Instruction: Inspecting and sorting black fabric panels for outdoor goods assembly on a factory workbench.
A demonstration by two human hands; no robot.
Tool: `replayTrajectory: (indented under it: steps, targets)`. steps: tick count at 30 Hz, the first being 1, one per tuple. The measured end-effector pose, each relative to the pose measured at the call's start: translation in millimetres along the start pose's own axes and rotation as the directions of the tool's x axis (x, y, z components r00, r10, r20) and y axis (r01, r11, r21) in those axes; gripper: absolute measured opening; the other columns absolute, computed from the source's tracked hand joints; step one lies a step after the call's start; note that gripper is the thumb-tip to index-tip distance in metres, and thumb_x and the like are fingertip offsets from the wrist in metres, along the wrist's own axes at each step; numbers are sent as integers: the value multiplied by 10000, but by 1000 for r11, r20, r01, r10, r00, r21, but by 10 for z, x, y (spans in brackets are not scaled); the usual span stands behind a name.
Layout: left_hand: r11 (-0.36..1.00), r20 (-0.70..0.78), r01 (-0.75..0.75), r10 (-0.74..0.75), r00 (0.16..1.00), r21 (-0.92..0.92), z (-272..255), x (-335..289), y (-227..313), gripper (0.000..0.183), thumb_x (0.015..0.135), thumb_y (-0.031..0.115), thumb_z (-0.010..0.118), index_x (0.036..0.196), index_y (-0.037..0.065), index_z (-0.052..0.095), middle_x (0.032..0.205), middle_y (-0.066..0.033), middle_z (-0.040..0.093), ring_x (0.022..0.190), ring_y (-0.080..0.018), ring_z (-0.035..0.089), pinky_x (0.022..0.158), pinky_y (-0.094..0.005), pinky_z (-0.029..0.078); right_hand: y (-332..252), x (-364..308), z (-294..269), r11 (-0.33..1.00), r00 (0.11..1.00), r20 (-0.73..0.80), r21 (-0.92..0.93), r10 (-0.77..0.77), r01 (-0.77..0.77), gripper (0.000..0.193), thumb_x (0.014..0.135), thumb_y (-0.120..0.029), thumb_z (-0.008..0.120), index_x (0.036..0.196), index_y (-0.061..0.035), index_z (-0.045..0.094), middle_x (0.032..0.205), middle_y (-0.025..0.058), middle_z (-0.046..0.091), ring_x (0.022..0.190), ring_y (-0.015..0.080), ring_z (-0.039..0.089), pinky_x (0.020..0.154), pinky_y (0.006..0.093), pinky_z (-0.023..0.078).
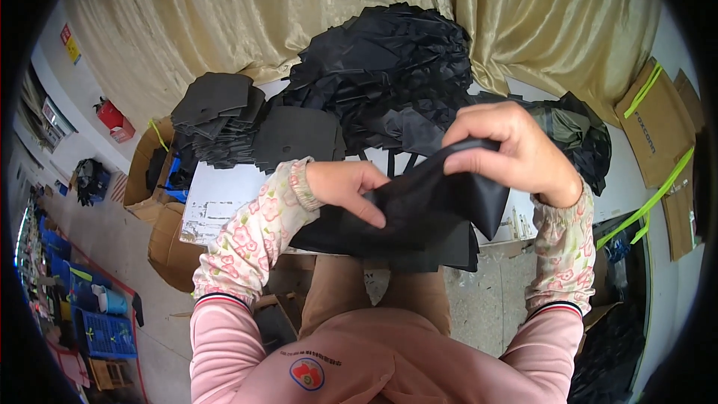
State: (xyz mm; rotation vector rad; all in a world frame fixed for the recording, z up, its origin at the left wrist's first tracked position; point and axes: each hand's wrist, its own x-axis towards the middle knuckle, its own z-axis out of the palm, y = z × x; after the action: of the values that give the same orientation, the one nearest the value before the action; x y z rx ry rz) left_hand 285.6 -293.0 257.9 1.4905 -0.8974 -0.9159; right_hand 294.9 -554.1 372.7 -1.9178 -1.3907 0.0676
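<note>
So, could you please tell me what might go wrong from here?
The black cloth reaches past the near edge of the table; if the right hand loses its pinch, it may slip down.
The tall pile behind it is loose and crumpled, so it could slump forward.
The leftmost stack of dark sheets is uneven and might slide.

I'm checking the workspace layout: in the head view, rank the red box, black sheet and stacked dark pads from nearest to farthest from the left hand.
1. Black sheet: touching the left hand.
2. Stacked dark pads: on the table, beyond that hand.
3. Red box: far left, by the wall.
</note>
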Motion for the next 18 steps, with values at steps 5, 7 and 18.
replayTrajectory:
  steps: [5,7,18]
  targets:
    - [969,-139,217,-200,970,120,-41,-421,-73,322,832,54,698,1126,-37,603,1027,-31,665,927,-87,577,841,-262,481,503,-163,-77,995,975,-200,24,99,-96,131,834,-99,670,893,14,641,776,25,654,736,63,576,690,238,465]
    - [963,-229,265,-248,941,43,-61,-652,-161,315,831,44,695,1120,-38,604,998,-14,663,900,-73,571,828,-251,480,762,-242,-24,990,957,-255,72,138,-124,133,835,-93,672,897,19,636,793,24,641,766,71,570,711,238,460]
    - [795,-933,557,30,359,240,-213,-1886,-764,138,777,-54,648,906,-20,613,788,13,614,769,-52,536,712,-231,464,1391,-906,157,972,855,-511,-140,91,-188,100,789,-66,686,859,3,664,845,71,603,795,189,587,719,288,465]
